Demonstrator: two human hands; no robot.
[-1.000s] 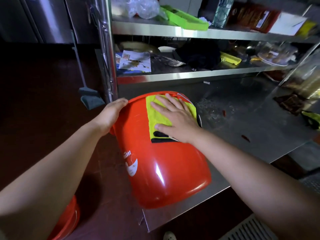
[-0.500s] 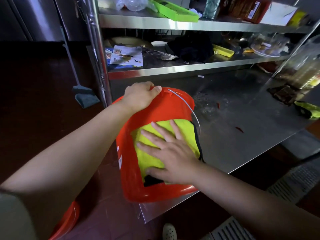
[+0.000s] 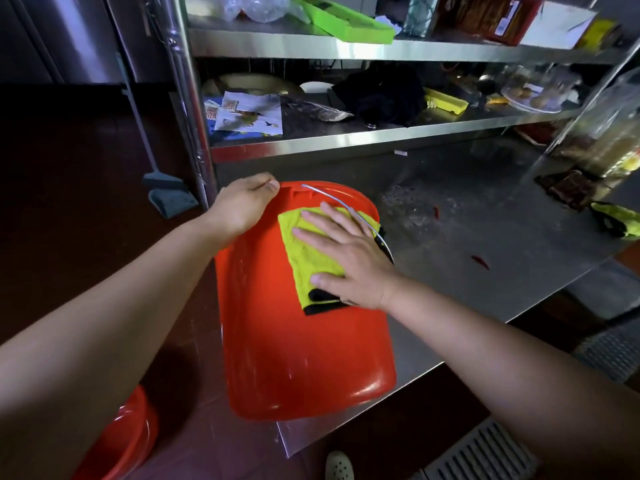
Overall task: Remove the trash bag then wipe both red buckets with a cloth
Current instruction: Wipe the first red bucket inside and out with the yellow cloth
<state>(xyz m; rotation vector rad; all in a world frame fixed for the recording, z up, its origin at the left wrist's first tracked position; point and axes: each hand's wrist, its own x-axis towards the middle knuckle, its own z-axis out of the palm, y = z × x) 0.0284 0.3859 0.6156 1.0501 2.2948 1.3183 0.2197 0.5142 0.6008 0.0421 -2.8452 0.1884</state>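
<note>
A red bucket (image 3: 298,348) lies on its side on the corner of a steel table (image 3: 485,216), its bottom toward me and its wire handle at the far end. My left hand (image 3: 242,206) grips the bucket's far rim. My right hand (image 3: 346,251) lies flat, fingers spread, pressing a yellow cloth (image 3: 308,258) with a black edge against the bucket's upper side. A second red bucket (image 3: 121,441) stands on the floor at the lower left, partly hidden behind my left arm.
Steel shelves (image 3: 346,140) behind the table hold papers, dark cloth, a green tray and jars. A yellow-green rag (image 3: 616,220) and red scraps lie on the table at right. A dustpan (image 3: 169,195) leans by the shelf post. A floor grate (image 3: 485,452) sits lower right.
The bucket has been turned and tipped, its bottom now facing me. My right hand slid the cloth from the bucket's near part up toward its rim. My left hand stayed on the rim.
</note>
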